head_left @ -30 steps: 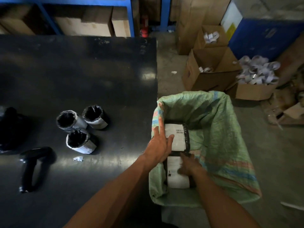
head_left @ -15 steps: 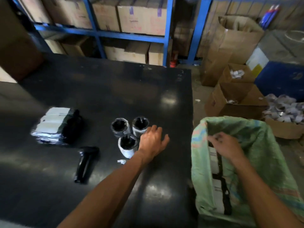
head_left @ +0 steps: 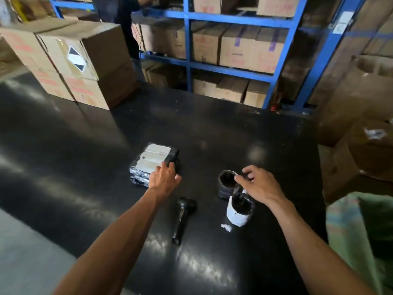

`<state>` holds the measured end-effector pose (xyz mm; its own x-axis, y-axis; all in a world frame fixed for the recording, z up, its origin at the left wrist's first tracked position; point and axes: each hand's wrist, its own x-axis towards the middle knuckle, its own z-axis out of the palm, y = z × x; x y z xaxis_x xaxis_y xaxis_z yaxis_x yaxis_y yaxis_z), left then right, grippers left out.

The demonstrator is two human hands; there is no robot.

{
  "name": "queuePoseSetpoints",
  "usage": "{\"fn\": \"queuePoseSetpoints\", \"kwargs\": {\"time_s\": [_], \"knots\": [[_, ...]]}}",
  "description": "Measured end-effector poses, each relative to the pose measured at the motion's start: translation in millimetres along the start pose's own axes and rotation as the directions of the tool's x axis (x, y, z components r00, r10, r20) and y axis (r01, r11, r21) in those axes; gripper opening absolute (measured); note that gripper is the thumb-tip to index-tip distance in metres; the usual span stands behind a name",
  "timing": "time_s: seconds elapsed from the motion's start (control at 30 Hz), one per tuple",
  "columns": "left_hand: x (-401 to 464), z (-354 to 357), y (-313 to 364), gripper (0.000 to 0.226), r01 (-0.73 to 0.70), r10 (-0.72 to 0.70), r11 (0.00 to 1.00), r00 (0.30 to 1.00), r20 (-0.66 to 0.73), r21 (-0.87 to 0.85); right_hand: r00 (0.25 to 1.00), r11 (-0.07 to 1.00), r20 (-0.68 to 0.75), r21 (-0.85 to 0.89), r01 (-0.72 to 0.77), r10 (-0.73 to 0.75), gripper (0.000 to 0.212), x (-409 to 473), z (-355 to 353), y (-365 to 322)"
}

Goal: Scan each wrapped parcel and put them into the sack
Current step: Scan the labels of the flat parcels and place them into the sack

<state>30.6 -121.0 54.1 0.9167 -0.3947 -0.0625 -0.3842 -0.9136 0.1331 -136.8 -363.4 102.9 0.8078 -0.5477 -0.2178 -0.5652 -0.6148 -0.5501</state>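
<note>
The left hand (head_left: 163,179) is resting loose-fingered on the flat wrapped parcel (head_left: 153,161) — film-slick, probably light and stiff, best gripped across its edges — while the right hand (head_left: 258,185) is hovering, relaxed and holding nothing, over the label rolls (head_left: 227,184).

Flat black parcels (head_left: 154,161) stacked; round parcels (head_left: 238,207) upright beside scanner (head_left: 182,216); green sack (head_left: 361,237) right.

Glossy black table (head_left: 212,128); blue shelving (head_left: 229,69) stacked with cardboard boxes (head_left: 238,47)

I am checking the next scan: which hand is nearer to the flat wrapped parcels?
Left. The left hand touches the flat wrapped parcels at their near edge; the right hand is apart, over the round parcels.
</note>
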Motion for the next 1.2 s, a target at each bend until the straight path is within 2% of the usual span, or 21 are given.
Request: {"fn": "queuePoseSetpoints", "kwargs": {"time_s": [0.13,0.3,0.47,0.57,0.63,0.7,0.77,0.83,1.0,1.07,1.2], "knots": [[15,-2,-51,0.05,0.05,-0.052,0.998,0.998,0.042,0.044,0.992,0.999,0.126,-0.032,0.022,-0.018,0.056,6,53,-52],[43,3,-93,0.058,0.091,-0.093,0.995,0.993,0.076,0.033,0.947,0.984,0.312,-0.174,-0.025,0.079,0.073,15,114,-84],[82,22,-117,0.072,0.165,-0.159,0.984,0.983,0.088,-0.064,0.877,0.965,0.409,-0.167,-0.202,0.254,0.099,15,166,-90],[108,32,-123,0.089,0.19,-0.181,0.978,0.979,0.095,-0.086,0.798,0.947,0.512,-0.118,-0.3,0.317,0.104,17,194,-89],[126,34,-125,0.101,0.211,-0.193,0.972,0.969,0.155,-0.106,0.775,0.936,0.537,-0.092,-0.339,0.333,0.106,21,205,-88],[147,36,-134,0.116,0.248,-0.179,0.944,0.94,0.291,-0.218,0.787,0.929,0.525,-0.021,-0.37,0.325,0.1,26,211,-86],[165,35,-146,0.137,0.268,-0.109,0.905,0.897,0.429,-0.33,0.792,0.906,0.515,0.065,-0.418,0.328,0.085,31,214,-84],[175,32,-153,0.146,0.273,-0.049,0.877,0.87,0.491,-0.396,0.794,0.887,0.509,0.118,-0.447,0.333,0.074,36,214,-84],[184,29,-150,0.145,0.241,0.001,0.857,0.883,0.469,-0.456,0.833,0.812,0.462,0.333,-0.48,0.304,0.068,53,205,-87],[184,23,-144,0.141,0.151,0.052,0.885,0.909,0.415,-0.441,0.841,0.744,0.459,0.448,-0.496,0.285,0.065,60,196,-89],[173,17,-132,0.127,0.051,0.133,0.874,0.932,0.339,-0.483,0.891,0.549,0.392,0.704,-0.45,0.228,0.038,68,171,-98]]}}
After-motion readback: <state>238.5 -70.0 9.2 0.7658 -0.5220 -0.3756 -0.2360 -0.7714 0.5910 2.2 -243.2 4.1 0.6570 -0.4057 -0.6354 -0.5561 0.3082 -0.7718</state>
